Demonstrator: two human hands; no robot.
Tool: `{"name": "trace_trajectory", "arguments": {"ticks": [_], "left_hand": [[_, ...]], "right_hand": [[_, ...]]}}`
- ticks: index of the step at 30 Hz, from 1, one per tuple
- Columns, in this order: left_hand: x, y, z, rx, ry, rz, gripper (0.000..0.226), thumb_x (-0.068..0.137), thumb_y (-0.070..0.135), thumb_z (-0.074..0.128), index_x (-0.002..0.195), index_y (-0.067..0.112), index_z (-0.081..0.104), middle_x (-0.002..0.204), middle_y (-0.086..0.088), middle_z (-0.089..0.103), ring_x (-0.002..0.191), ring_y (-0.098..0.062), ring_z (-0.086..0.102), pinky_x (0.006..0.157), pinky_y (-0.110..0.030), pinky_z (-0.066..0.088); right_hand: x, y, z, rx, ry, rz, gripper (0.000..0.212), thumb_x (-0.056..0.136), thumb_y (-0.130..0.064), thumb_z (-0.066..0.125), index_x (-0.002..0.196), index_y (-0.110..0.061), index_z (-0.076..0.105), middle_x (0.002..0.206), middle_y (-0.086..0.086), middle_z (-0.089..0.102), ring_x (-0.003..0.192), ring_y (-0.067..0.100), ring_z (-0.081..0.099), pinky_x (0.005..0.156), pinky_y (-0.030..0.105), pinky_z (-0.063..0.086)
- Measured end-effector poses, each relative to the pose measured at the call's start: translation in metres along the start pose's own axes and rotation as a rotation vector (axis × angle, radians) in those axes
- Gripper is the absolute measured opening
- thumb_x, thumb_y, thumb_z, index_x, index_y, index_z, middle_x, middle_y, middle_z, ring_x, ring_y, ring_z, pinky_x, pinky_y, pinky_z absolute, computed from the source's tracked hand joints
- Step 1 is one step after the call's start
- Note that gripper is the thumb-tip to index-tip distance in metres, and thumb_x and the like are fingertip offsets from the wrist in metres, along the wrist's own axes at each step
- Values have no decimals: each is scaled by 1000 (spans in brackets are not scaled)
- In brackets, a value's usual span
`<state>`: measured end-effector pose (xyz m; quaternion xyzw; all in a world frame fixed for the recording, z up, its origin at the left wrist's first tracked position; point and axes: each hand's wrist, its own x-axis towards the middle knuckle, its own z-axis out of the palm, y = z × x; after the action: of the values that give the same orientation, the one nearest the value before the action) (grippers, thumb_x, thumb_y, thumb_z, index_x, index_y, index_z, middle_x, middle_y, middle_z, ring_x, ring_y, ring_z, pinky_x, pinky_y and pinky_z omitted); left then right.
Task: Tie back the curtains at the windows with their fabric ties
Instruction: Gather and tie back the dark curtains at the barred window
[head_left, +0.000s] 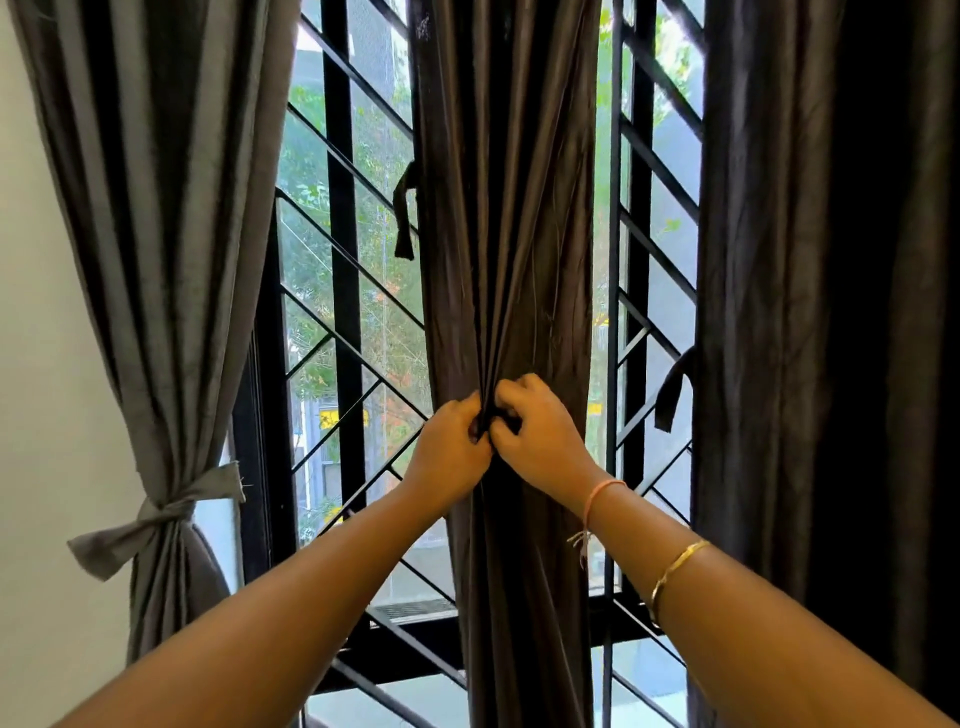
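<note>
Both forearms are raised forward and upward from the lower corners of the view, converging at the middle curtain (511, 234), which hangs dark and gathered in front of the black window grille (343, 291). The left hand (451, 449) is seen from the back, its knuckles turned up and its fingers curled inward onto a bunch of folds at the curtain's centre line. The right hand (540, 434) is set just beside it, touching or nearly touching it, with the wrist bent slightly and the fingers likewise curled round the same gathered cloth. Whether a tie strip is also held inside either grip cannot be told, since the fingertips are buried in the folds. A thread band (602, 493) is worn at the right wrist and a gold bangle (675, 569) farther down the forearm. A loose tie (405, 215) is seen dangling from the middle curtain's left edge, well above the hands. The left curtain (156, 208), beside the pale wall (47, 364), is already cinched by a knotted fabric tie (156, 519), whose ends stick out to both sides. The right curtain (810, 312) hangs straight, with a second loose tie (672, 392) drooping at its left edge.
</note>
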<state>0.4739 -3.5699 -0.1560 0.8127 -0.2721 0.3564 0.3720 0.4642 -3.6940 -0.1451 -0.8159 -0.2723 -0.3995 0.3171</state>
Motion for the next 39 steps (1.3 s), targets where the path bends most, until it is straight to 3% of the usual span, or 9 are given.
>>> {"name": "trace_trajectory", "arguments": {"ticks": [4,8,12,17,23,27,32,37,39], "left_hand": [[0,4,4,-121,-79,-51,43,87,12,55,127,20,44,94,7,59,85,-12,61,77,-28,52],[-1,8,5,-179,-185,-71,61,79,25,54,136,17,35,105,7,54,100,-14,57,87,-28,50],[-4,9,8,-268,-262,-54,51,87,12,57,133,14,36,106,12,54,101,-3,55,85,-12,47],[-11,19,9,-350,-262,-97,56,81,27,62,131,17,40,117,-2,59,109,-11,58,93,-32,49],[2,26,-13,-488,-254,-171,23,89,6,50,100,25,55,97,0,57,93,-10,57,74,-6,46],[29,40,-31,-665,-58,-317,22,94,23,49,113,12,52,104,-5,60,101,-18,57,81,-26,48],[79,75,-38,-306,69,-208,76,80,27,70,139,12,26,117,0,49,101,-17,52,88,-31,46],[127,99,-49,-120,140,-245,75,82,15,59,143,6,16,97,-4,53,73,-16,54,62,-29,51],[139,105,-47,-48,165,-257,75,84,11,55,145,4,11,110,-10,54,81,-20,57,65,-29,48]], "right_hand": [[-1,0,0,135,24,50,6,79,-3,58,77,-5,52,111,4,43,94,12,47,77,4,34],[-3,-1,-1,225,-52,86,3,83,-7,56,85,-7,55,128,3,42,107,9,42,91,19,33],[-7,-2,-3,338,-50,108,11,86,-14,53,78,-7,52,103,-7,47,103,11,47,85,26,35],[-4,-9,-6,262,156,194,46,80,-47,66,62,-18,34,59,-4,35,55,12,36,54,27,34],[7,-5,-12,145,196,189,36,90,-24,56,61,-20,36,54,-5,38,48,9,36,47,23,29],[11,-9,-15,142,103,68,12,87,-24,56,79,-15,57,64,-3,57,55,13,53,52,27,42],[24,-13,-18,29,8,-45,30,81,-24,61,57,-24,43,52,-9,46,47,8,46,46,21,31],[39,-2,-32,-19,-142,-98,39,79,-25,59,50,-20,33,46,-6,37,41,8,36,43,17,25],[47,2,-39,-52,-218,-119,36,79,-27,59,53,-16,37,50,-3,41,44,9,37,46,20,29]]}}
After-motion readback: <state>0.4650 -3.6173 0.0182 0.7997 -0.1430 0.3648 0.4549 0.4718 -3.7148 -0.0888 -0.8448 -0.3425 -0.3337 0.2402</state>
